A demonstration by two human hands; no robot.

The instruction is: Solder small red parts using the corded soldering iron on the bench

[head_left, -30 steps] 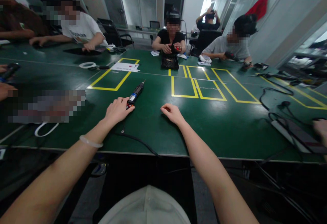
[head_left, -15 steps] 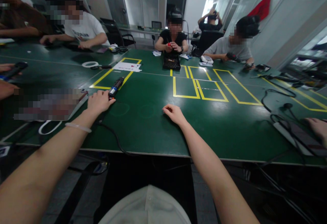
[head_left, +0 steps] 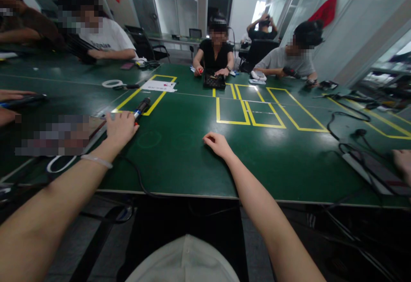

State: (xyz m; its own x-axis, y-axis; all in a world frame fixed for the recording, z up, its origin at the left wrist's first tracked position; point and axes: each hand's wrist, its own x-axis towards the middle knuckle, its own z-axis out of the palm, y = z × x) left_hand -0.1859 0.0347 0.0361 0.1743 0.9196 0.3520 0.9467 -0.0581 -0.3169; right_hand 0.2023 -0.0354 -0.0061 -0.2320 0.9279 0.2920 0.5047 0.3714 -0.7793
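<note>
My left hand (head_left: 121,127) is closed at the near end of a slim black cylindrical tool (head_left: 141,107) with a blue band and an orange-red end. The tool tilts away to the right; its exact kind is unclear and the hand covers its near part. A clear band circles my left wrist. My right hand (head_left: 218,144) rests on the green tabletop (head_left: 183,166), fingers curled inward in a loose fist, with nothing visible in it. Just left of my left hand lies a flat tablet-like object (head_left: 64,134), blurred out.
Yellow tape outlines (head_left: 233,122) mark the table. Farther off lie a white paper sheet (head_left: 159,85), a white ring (head_left: 112,83) and a black tray (head_left: 214,80) before a seated person. Black cables (head_left: 335,123) run along the right; another cable (head_left: 139,175) crosses the near edge.
My left hand and the tool have shifted slightly left, with the fingers a little straighter. My right hand stays put. Across the table, a person's hands have lowered to the tray.
</note>
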